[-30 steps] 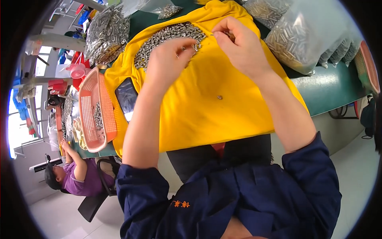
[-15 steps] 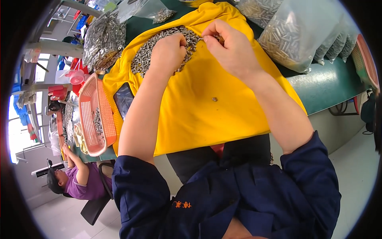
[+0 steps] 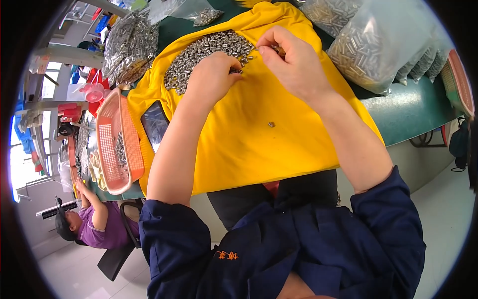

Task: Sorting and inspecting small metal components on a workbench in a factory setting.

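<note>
A heap of small silvery metal parts (image 3: 204,52) lies on a yellow cloth (image 3: 239,144) spread over the table. My left hand (image 3: 211,77) is curled at the heap's near right edge. Its thumb and index finger close around small metal parts, mostly hidden by the fingers. To its right, my right hand (image 3: 296,67) is closed on a thin tool with a brownish handle (image 3: 280,51); its slim tip points left toward the heap, and its exact kind is hidden. One loose metal part (image 3: 271,124) lies on the cloth, nearer to me.
A phone (image 3: 156,124) and an orange basket (image 3: 117,149) with metal parts sit left. Clear bags of metal parts stand at back left (image 3: 130,47) and right (image 3: 361,52). Another basket (image 3: 459,82) is far right. A person in purple (image 3: 102,224) sits at left.
My left hand has moved slightly nearer and to the right, uncovering more of the heap, and its thumb and index finger now show metal parts. My right hand has shifted slightly right.
</note>
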The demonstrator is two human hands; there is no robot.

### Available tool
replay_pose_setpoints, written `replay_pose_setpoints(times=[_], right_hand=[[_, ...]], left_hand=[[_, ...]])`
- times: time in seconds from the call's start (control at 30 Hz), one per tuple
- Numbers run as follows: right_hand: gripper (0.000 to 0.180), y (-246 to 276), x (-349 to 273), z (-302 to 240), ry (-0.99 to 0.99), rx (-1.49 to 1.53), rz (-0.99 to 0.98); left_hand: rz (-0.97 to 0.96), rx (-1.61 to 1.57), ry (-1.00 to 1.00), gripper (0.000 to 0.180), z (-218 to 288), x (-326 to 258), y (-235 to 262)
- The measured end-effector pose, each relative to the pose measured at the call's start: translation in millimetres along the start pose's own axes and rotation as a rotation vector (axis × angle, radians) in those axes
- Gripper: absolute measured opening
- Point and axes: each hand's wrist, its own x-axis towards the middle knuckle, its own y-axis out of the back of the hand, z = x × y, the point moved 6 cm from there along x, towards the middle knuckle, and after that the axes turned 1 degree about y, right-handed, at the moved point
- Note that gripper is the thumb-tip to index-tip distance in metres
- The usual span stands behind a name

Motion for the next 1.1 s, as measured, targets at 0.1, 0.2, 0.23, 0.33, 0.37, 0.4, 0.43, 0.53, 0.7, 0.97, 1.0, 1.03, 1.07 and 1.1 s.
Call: replay_pose_setpoints(times=[0.1, 0.2, 0.23, 0.33, 0.37, 0.4, 0.43, 0.53, 0.7, 0.97, 1.0, 1.03, 1.07, 1.1], right_hand=[[0.01, 2, 0, 0, 0.009, -0.009, 0.019], [0.01, 2, 0, 0, 0.009, -0.011, 0.023], [0.01, 1, 0, 0, 0.007, -0.013, 0.012], [0.01, -1, 0, 0, 0.011, -0.015, -0.001], [0.01, 0, 0, 0, 0.011, -0.018, 0.003], [0.01, 0, 0, 0, 0.011, -0.018, 0.002], [0.01, -1, 0, 0, 0.013, -0.02, -0.01], [0.009, -4, -3, 7, -0.029, 0.056, -0.039], [0.007, -17, -7, 6, -0.099, 0.186, -0.183], [0.006, -28, -11, 10, -0.15, 0.184, -0.292], [0.006, -28, -11, 9, -0.151, 0.183, -0.295], [0.006, -28, -11, 8, -0.148, 0.176, -0.293], [0.006, -28, -11, 7, -0.145, 0.169, -0.29], [0.006, -27, -12, 8, -0.145, 0.168, -0.292]], left_hand=[[-0.002, 0.029, -0.015, 0.017, 2, 2, -2], [-0.02, 0.029, -0.033, 0.015, 4, 0, -4], [-0.021, 0.036, -0.019, 0.015, 5, 1, -4], [0.007, 0.058, -0.002, 0.013, 8, -1, -3], [0.032, 0.07, -0.006, 0.012, 10, -2, -2], [0.032, 0.069, -0.006, 0.012, 12, -3, 0], [0.061, -0.083, 0.068, 0.011, 9, -6, 5], [0.11, -0.715, 0.197, 0.01, 5, -16, 0], [0.165, -1.393, 0.26, 0.015, 0, -35, -14], [0.151, -1.484, 0.213, 0.016, 0, -37, -16], [0.149, -1.475, 0.211, 0.016, 0, -37, -16], [0.146, -1.466, 0.209, 0.016, 0, -37, -16], [0.147, -1.467, 0.21, 0.016, 0, -36, -16], [0.152, -1.448, 0.218, 0.015, 1, -36, -16]])
